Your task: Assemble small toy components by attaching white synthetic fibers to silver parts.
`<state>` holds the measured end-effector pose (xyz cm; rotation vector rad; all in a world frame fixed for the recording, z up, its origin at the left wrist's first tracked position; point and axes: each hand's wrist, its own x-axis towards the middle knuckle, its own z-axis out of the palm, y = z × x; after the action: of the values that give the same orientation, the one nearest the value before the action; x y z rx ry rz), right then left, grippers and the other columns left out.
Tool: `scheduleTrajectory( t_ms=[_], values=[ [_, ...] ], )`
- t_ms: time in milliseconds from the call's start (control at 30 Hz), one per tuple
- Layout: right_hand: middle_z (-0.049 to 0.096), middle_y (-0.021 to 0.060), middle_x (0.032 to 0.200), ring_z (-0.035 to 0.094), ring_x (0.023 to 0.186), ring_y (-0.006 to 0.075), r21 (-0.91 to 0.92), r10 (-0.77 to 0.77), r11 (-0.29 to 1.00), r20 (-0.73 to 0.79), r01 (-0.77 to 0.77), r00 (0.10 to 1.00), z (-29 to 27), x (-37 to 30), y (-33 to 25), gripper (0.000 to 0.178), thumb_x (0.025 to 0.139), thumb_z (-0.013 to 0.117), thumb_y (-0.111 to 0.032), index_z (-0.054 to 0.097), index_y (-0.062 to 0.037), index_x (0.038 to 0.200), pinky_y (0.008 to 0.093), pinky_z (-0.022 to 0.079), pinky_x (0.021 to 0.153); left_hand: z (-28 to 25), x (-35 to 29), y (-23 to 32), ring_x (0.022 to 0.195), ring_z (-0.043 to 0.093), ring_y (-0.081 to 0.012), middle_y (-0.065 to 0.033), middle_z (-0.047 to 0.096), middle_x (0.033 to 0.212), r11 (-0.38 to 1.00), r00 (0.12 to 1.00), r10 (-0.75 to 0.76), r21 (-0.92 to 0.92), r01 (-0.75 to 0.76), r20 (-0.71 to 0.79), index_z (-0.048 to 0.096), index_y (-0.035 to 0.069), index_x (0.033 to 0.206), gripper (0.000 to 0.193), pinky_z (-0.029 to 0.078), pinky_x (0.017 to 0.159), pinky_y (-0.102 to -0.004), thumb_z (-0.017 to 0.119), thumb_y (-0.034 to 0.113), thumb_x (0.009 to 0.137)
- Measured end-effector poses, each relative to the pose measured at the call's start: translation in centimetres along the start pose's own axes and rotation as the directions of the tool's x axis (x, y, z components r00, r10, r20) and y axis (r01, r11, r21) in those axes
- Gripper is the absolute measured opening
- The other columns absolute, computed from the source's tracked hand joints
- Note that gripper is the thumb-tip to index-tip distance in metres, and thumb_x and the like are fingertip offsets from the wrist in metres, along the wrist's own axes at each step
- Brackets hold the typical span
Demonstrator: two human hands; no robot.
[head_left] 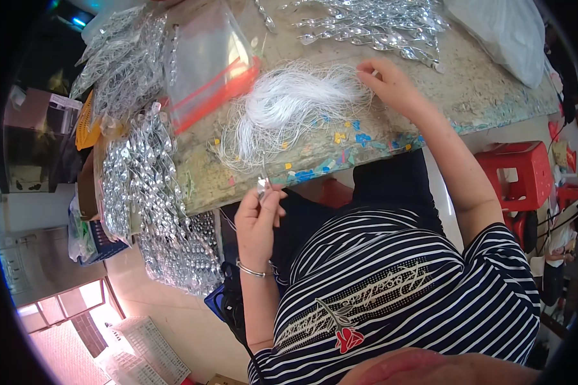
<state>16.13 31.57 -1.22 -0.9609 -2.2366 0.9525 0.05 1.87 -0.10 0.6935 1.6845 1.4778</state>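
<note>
Low at the table's near edge, my left hand pinches a small shiny silver piece between thumb and fingers. A thin strand seems to run up from that piece toward the table. Farther right, my right hand reaches over the tabletop, thumb and forefinger closed at the right end of a loose bundle of white string. The strands in its fingertips are too fine to count. The bundle lies spread in a tangle across the table's middle, its loose ends trailing toward my left hand.
Twisted silver strips lie at the far side, and more silver strands hang over the left edge. A clear bag with a red band lies behind the string. A white plastic bag rests far right; a red stool stands beside the table.
</note>
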Motion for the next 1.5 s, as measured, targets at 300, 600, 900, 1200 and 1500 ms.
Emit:
scheduleTrajectory(
  t_ms=[300, 600, 900, 1200, 1500],
  values=[
    [0.057, 0.0037, 0.077, 0.053, 0.071, 0.0123, -0.042, 0.024, 0.999, 0.025, -0.023, 0.999, 1.3, 1.4, 3.2, 0.021, 0.083, 0.061, -0.021, 0.06, -0.0013, 0.091, 0.0277, 0.044, 0.063, 1.1, -0.6, -1.4, 0.057, 0.04, -0.0012, 0.0035, 0.053, 0.074, 0.998, 0.988, -0.059, 0.023, 0.057, 0.141, 0.057, 0.002, 0.116, 0.03, 0.034, 0.052, -0.0144, 0.048, 0.02, 0.094],
    [0.056, -0.0018, 0.082, 0.048, 0.074, 0.0066, 0.329, 0.083, 0.938, 0.102, -0.113, 0.991, -1.5, -0.6, -2.4, 0.018, 0.087, 0.056, -0.022, 0.061, -0.006, 0.093, 0.0207, 0.04, 0.068, 1.3, -1.3, -1.1, 0.063, 0.048, -0.0025, 0.0007, 0.06, 0.084, 0.993, 0.991, -0.114, 0.022, 0.113, 0.067, 0.061, 0.002, 0.108, 0.027, 0.039, 0.055, -0.0158, 0.049, 0.021, 0.093],
    [0.056, 0.0014, 0.081, 0.054, 0.086, 0.0103, 0.589, -0.14, 0.805, 0.305, -0.071, 0.942, -0.1, -5.4, -8.0, 0.01, 0.094, 0.046, -0.015, 0.05, -0.0066, 0.09, 0.025, 0.04, 0.083, 0.7, -0.9, -0.9, 0.066, 0.047, -0.0029, 0.0017, 0.056, 0.082, 0.998, 1.0, -0.004, -0.068, 0.006, 0.025, 0.054, 0.004, 0.12, 0.031, 0.039, 0.056, -0.0169, 0.049, 0.02, 0.093],
    [0.052, 0.0001, 0.072, 0.053, 0.073, 0.0088, 0.636, -0.142, 0.715, 0.538, -0.29, 0.831, 3.1, -8.5, -10.1, 0.009, 0.093, 0.048, -0.012, 0.048, -0.0038, 0.091, 0.0234, 0.044, 0.074, 1.2, -1.1, -0.8, 0.07, 0.049, -0.0035, 0.0014, 0.057, 0.09, 0.995, 0.995, 0.096, -0.001, -0.096, 0.011, 0.053, 0.001, 0.118, 0.031, 0.038, 0.058, -0.0158, 0.056, 0.01, 0.088],
    [0.05, -0.001, 0.069, 0.05, 0.066, 0.0067, 0.629, -0.124, 0.68, 0.604, -0.375, 0.787, 3.3, -9.7, -10.2, 0.009, 0.093, 0.049, -0.012, 0.049, -0.0035, 0.091, 0.021, 0.042, 0.066, 2.4, -1.3, 1.4, 0.074, 0.043, -0.003, 0.0019, 0.05, 0.089, 0.98, 0.993, 0.113, -0.169, -0.103, 0.047, 0.047, 0.001, 0.125, 0.046, 0.039, 0.068, -0.017, 0.063, 0.004, 0.082]
  ],
)
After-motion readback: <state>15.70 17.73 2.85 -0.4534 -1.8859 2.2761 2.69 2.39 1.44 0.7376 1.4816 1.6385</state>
